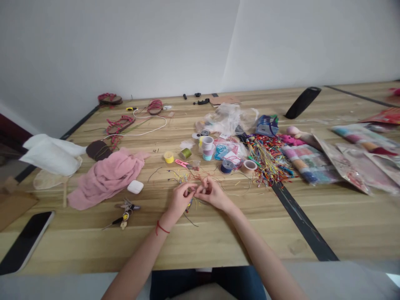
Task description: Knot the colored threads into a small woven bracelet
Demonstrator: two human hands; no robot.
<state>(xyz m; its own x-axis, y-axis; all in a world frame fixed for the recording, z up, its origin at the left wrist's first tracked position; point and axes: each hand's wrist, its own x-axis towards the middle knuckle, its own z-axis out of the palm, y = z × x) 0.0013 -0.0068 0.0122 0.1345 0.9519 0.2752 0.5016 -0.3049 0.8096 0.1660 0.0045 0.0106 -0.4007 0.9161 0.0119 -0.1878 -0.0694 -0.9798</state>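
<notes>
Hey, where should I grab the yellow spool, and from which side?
Probably best to pinch the yellow spool across its round sides, coming from above and the left: it appears to stand on end, and the green spool and pink-handled tool sit to its right.

Around the wrist below the left hand (183, 200) I can see a thin red cord bracelet (162, 229), with a small loose end poking out at one side. The right hand (213, 194) is bare, and so are both slender forearms (258, 246) over the table (215, 246). Below the table's near edge show dark navy trousers (175, 284). Between the legs, farther below that edge, sits a dull beige-grey patch (204, 292), too blurred to tell whether it is clothing.
</notes>
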